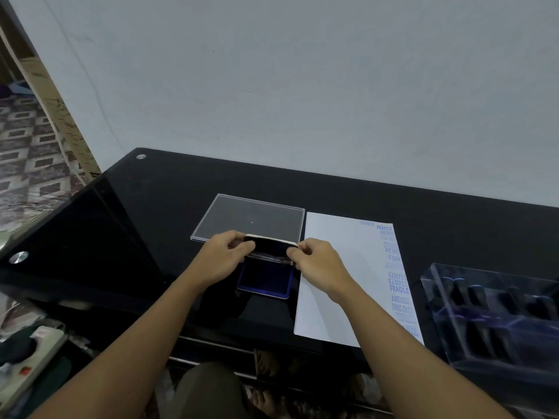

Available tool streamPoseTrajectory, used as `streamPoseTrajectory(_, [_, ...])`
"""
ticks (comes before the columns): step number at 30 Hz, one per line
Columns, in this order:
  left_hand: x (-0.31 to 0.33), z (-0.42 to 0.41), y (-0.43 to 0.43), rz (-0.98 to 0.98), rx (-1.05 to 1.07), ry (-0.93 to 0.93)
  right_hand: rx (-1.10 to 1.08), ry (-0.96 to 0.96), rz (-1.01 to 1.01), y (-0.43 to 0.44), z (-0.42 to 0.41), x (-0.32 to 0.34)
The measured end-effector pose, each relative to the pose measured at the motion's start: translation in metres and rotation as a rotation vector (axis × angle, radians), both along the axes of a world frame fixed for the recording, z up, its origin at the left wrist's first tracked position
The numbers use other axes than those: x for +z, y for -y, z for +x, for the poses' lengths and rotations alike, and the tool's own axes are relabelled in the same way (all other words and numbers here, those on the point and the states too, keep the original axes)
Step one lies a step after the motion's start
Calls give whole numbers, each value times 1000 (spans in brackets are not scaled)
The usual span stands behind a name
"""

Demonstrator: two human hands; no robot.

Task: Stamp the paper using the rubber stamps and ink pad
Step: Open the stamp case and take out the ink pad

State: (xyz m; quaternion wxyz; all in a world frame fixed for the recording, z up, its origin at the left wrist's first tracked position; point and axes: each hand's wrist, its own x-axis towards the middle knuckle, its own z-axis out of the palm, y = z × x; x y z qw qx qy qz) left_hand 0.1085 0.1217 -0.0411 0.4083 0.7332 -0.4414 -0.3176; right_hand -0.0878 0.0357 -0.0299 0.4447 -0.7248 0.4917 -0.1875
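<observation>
Forearms led up to the left hand [225, 255] and right hand [317, 261], each pinching one end of the raised lid [270, 247] of the ink pad [264, 278], which sat at 9 o'clock just beside the paper [338, 282]. The lid looked light, stiff and probably slick, so its short ends seemed the surest hold.

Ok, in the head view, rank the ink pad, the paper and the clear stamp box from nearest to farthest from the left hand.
1. ink pad: the left hand grips its lid's left end.
2. paper: right of the pad.
3. clear stamp box: far right.
</observation>
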Motion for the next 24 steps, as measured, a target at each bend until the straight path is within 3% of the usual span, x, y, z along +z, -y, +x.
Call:
streamPoseTrajectory(10, [-5,-3,10,34,128,-85,-77,13,113,6,6,-6])
streamPoseTrajectory(24, [3,-4,8,149,166,-30,-37,-30,175,-2,8,-5])
